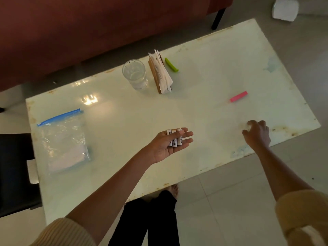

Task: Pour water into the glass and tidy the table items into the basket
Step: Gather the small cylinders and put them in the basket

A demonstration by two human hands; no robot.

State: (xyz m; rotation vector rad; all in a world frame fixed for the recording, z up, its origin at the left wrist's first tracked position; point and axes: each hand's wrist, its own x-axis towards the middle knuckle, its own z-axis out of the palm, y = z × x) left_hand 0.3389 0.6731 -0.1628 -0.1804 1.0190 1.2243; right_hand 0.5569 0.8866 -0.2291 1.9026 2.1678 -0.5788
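Head view: right hand (257,134) fingers curl, any hold hidden; left hand (166,146) flat, palm up, carrying batteries (174,139).

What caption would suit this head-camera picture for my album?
Left hand carries three batteries on its open palm; right hand curls over the table near a water glass.

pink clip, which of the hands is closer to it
Right. The right hand is just on the near side of the pink clip; the left hand, carrying batteries, is farther off toward the table's middle.
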